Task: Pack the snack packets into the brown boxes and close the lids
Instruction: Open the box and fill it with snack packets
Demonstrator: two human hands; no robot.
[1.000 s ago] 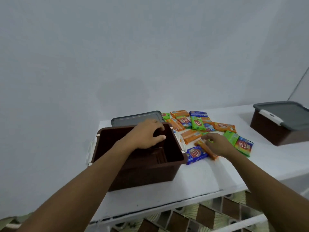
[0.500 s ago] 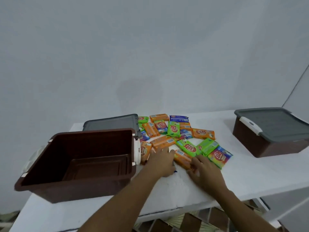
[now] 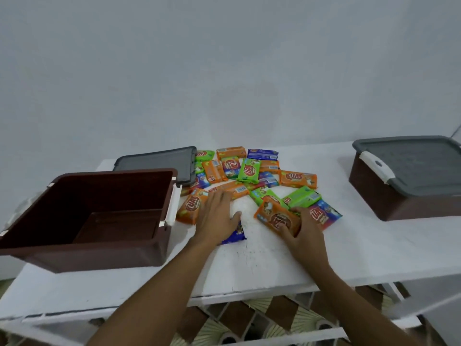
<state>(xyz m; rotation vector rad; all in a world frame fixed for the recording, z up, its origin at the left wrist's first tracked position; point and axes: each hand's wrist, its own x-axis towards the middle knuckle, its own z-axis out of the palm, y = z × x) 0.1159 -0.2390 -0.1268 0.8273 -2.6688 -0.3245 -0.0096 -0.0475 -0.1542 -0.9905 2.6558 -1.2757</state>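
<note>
The open brown plastic box (image 3: 159, 242) stands at the left, with a loose grey lid (image 3: 154, 163) flat behind it. The left hand (image 3: 215, 218) lies flat, fingers straight, on a blue snack packet (image 3: 235, 235) beside the box. The right hand (image 3: 303, 236) grips one glossy orange snack packet (image 3: 278, 217) at the near edge of the scattered packets (image 3: 249, 171). A second brown box (image 3: 399, 206), lidded, stands far right.

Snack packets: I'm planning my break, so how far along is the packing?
Done: the right box has its lid on, contents hidden. In hand: the right hand grips an orange packet; the left hand lies flat on a blue packet. Left: the open box looks empty, its grey lid lies behind it, and the pile is unpacked.
</note>
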